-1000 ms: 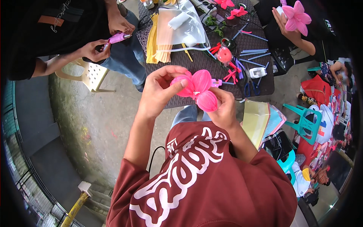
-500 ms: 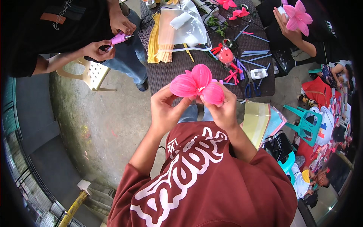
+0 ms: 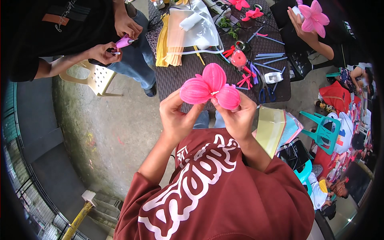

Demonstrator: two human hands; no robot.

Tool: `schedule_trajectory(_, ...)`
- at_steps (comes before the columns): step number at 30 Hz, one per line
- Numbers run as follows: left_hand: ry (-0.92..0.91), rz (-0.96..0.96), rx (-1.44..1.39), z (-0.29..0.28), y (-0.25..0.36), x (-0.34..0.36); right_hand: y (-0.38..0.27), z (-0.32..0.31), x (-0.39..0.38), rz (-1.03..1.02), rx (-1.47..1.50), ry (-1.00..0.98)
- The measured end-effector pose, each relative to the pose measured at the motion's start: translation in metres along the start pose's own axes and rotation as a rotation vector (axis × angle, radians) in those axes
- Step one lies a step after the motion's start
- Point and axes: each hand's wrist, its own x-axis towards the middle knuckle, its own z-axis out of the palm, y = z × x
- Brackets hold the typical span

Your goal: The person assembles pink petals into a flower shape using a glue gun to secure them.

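Between my two hands, in front of my chest, is a bright pink pipe-cleaner flower (image 3: 214,77) with three large rounded petals showing and small pale beads at its centre. My left hand (image 3: 175,116) grips it from below the left petal, thumb pointing in to the middle. Under the right petal, my right hand (image 3: 239,117) pinches it, the thumb tip close to the beads. Both hands are closed on the flower; the fingertips behind the petals are hidden. The near edge of the dark table (image 3: 240,94) lies just beyond.
On the table are yellow pipe cleaners (image 3: 162,40), a clear plastic bag (image 3: 196,30), blue glue sticks (image 3: 270,56), scissors (image 3: 266,91) and a white tape dispenser (image 3: 273,77). One person holds a purple glue gun (image 3: 124,41); another holds a pink flower (image 3: 314,18). A cream chair (image 3: 96,76) stands left.
My right hand has shifted slightly right, and its thumb has moved up toward the beads. The flower's right petal has turned a little. At left, the glue gun has tilted slightly.
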Motion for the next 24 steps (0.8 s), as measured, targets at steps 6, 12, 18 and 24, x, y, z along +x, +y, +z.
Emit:
schedule_trajectory(6,0.032,0.041,0.036,0.001,0.002,-0.002,-0.004,0.001,0.002,-0.112,-0.112,0.004)
schedule_trajectory(12,0.015,-0.006,-0.037,-0.001,0.007,-0.005,-0.002,0.001,0.0,-0.195,-0.166,0.014)
schedule_trajectory(18,0.041,-0.01,-0.073,0.003,0.008,-0.01,-0.007,0.003,-0.005,-0.189,-0.162,0.024)
schedule_trajectory(24,0.01,0.003,-0.071,0.002,0.009,-0.012,-0.006,0.001,-0.01,-0.182,-0.142,0.018)
